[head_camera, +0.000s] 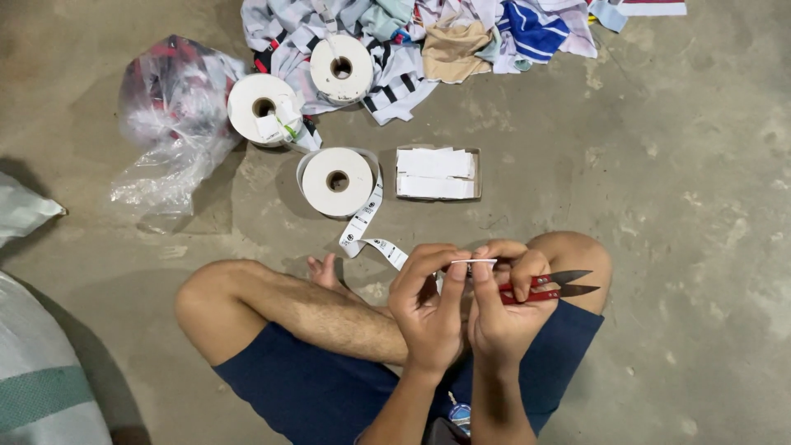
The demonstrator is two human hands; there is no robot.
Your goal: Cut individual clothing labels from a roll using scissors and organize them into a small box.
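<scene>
I sit cross-legged on a concrete floor. My left hand (428,305) and my right hand (501,301) meet above my lap and pinch a small white label strip (474,262) between their fingertips. The right hand also grips red-handled thread snips (550,287), blades pointing right. A printed label tape (368,231) runs from the nearest white roll (337,182) down to my left hand.
A small box of cut white labels (437,174) lies beside the nearest roll. Two more white rolls (262,108) (341,68) sit farther back by a clear plastic bag (173,115). A heap of striped clothes (445,33) lies at the top; white sacks (37,371) at left.
</scene>
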